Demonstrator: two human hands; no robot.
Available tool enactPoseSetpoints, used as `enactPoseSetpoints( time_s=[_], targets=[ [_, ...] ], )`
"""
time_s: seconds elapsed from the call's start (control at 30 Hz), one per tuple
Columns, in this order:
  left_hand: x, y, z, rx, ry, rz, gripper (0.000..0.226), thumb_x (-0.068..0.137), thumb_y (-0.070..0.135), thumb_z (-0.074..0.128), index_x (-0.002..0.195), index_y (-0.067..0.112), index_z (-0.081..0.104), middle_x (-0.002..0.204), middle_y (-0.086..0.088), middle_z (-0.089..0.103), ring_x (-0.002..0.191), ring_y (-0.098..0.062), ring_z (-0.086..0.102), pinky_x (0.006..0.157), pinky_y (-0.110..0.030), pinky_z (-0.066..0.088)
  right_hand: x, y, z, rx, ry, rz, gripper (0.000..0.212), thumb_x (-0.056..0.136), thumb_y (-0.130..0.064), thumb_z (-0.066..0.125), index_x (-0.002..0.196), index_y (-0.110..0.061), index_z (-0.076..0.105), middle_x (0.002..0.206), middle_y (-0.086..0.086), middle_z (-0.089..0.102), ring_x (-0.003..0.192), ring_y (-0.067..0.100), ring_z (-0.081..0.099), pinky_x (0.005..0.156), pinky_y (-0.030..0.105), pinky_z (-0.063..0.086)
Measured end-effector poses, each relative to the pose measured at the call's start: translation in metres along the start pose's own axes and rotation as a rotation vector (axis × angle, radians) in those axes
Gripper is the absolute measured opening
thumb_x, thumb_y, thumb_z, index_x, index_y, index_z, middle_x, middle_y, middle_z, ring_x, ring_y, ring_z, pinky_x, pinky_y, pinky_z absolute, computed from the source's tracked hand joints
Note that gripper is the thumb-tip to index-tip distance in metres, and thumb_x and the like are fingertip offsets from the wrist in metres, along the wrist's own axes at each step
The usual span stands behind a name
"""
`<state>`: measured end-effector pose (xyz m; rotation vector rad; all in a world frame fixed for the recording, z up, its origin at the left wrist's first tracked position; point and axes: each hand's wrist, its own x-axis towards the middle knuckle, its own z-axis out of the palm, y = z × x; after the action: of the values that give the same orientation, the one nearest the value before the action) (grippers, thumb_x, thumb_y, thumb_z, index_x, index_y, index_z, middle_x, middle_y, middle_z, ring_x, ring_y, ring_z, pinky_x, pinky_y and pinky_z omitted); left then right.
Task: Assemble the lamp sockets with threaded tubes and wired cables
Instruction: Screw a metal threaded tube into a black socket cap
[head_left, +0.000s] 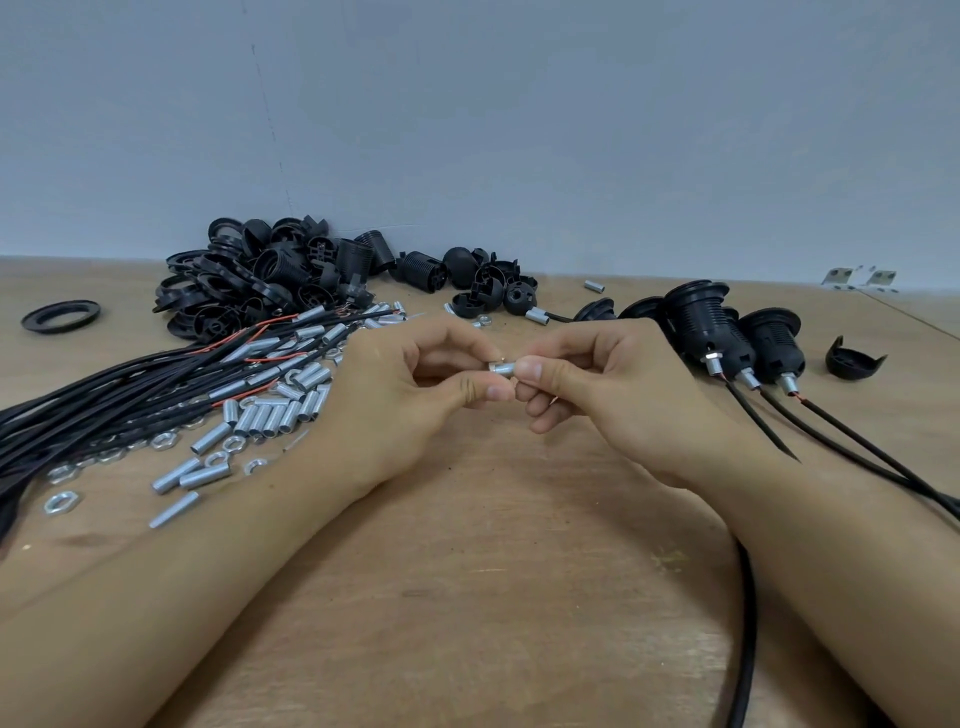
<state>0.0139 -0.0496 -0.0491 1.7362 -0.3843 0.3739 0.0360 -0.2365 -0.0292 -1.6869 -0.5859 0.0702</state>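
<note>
My left hand (415, 384) and right hand (587, 384) meet above the middle of the desk (493, 545), fingers curled, both pinching one short threaded tube (503, 369) between thumb and forefinger. The tube is bright silvery metal, a small ridged cylinder lying crosswise between my fingertips; a speck of coppery wire shows at its upper edge. A black cable (744, 623), smooth and round, emerges from under my right wrist and runs toward me off the near edge.

Left of my left hand lies a scatter of loose threaded tubes (260, 415), the same dull-shiny metal, mixed with flat hexagonal nuts (62, 501) and a sheaf of black wired cables (104, 395) with thin red cores showing. Behind them sits a heap of black plastic socket parts (270, 275), ribbed barrels and domed caps, with one flat black ring (61, 314) apart at the far left. Right of my right hand stand assembled lamp sockets (727, 332), ribbed black with flanged collars, metal tubes and cables protruding. A lone black cap (854, 358) lies beyond them. The desk is matte, scuffed brown wood.
</note>
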Motion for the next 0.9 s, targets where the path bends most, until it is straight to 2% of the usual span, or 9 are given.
enactPoseSetpoints(
  time_s=[0.1,0.17,0.27,0.43,0.5,0.6,0.73,0.83,0.9],
  targets=[
    [-0.0013,-0.0008,-0.0007,0.055,0.003,0.031,0.019,0.071,0.021,0.08,0.087,0.016,0.07,0.076,0.002,0.076,0.072,-0.018,0.073,0.071,-0.027,0.06,-0.001,-0.0009,0.0011,-0.037,0.0,-0.029,0.011,0.09,-0.004,0.065,0.084,-0.007,0.073,0.071,0.01,0.069,0.064,0.016,0.065,0.06,0.025,0.056],
    [-0.0006,0.0002,0.0005,0.006,0.014,0.008,0.019,0.072,0.016,0.081,0.086,0.011,0.069,0.072,-0.001,0.076,0.068,-0.014,0.073,0.065,-0.021,0.057,-0.0023,-0.0013,0.0029,-0.117,0.026,-0.119,0.013,0.09,-0.003,0.066,0.084,-0.012,0.073,0.071,0.004,0.07,0.064,0.011,0.066,0.061,0.021,0.055],
    [-0.0001,0.0028,0.0012,-0.105,0.023,-0.04,0.022,0.068,0.018,0.079,0.083,0.008,0.068,0.071,-0.007,0.075,0.066,-0.018,0.074,0.063,-0.022,0.057,-0.0039,-0.0019,0.0052,-0.18,0.054,-0.237,0.016,0.089,-0.003,0.068,0.088,-0.017,0.075,0.075,-0.009,0.072,0.067,0.007,0.068,0.064,0.019,0.055],
    [0.0002,0.0073,0.0,-0.301,-0.02,-0.109,0.022,0.07,0.025,0.075,0.079,0.006,0.069,0.072,-0.016,0.074,0.062,-0.023,0.073,0.057,-0.024,0.057,-0.0056,-0.0029,0.0047,-0.256,0.112,-0.348,0.021,0.087,-0.005,0.071,0.091,-0.026,0.074,0.083,-0.004,0.074,0.072,0.009,0.071,0.066,0.018,0.055],
    [0.0009,0.0082,0.0004,-0.359,-0.038,-0.166,0.018,0.067,0.031,0.075,0.072,0.014,0.074,0.07,-0.015,0.074,0.06,-0.021,0.072,0.055,-0.023,0.056,-0.0052,-0.0038,0.0063,-0.391,0.126,-0.479,0.017,0.087,-0.006,0.07,0.095,-0.02,0.074,0.084,0.002,0.073,0.076,0.013,0.07,0.068,0.026,0.057],
    [0.0026,0.0084,-0.0001,-0.441,-0.063,-0.269,0.016,0.068,0.032,0.071,0.067,0.017,0.076,0.067,-0.011,0.073,0.055,-0.015,0.069,0.051,-0.019,0.054,-0.0033,-0.0011,0.0075,-0.5,0.145,-0.632,0.01,0.086,-0.004,0.07,0.094,-0.004,0.076,0.085,0.011,0.072,0.076,0.02,0.069,0.067,0.034,0.056],
    [0.002,0.0073,-0.0018,-0.322,-0.026,-0.15,0.014,0.064,0.029,0.079,0.07,0.017,0.076,0.069,-0.012,0.073,0.057,-0.017,0.069,0.055,-0.022,0.055,-0.0049,-0.0011,0.0044,-0.397,0.083,-0.341,0.011,0.09,-0.015,0.069,0.099,-0.016,0.077,0.08,-0.003,0.072,0.07,0.014,0.069,0.066,0.036,0.058],
    [0.0005,0.0047,0.0,-0.198,0.023,-0.042,0.017,0.063,0.014,0.081,0.078,0.012,0.074,0.073,-0.009,0.074,0.065,-0.019,0.071,0.062,-0.026,0.059,-0.0031,0.0,0.0045,-0.301,0.057,-0.191,0.013,0.092,-0.014,0.067,0.087,-0.023,0.074,0.073,-0.001,0.071,0.064,0.012,0.068,0.061,0.025,0.058],
    [-0.001,0.0047,0.0023,-0.135,0.021,-0.007,0.021,0.064,0.013,0.081,0.083,0.012,0.074,0.076,-0.004,0.076,0.071,-0.016,0.073,0.067,-0.024,0.059,-0.0013,-0.0005,0.0047,-0.19,0.066,-0.115,0.015,0.093,-0.013,0.065,0.082,-0.02,0.073,0.069,0.002,0.069,0.06,0.012,0.066,0.057,0.022,0.055]
  ],
)
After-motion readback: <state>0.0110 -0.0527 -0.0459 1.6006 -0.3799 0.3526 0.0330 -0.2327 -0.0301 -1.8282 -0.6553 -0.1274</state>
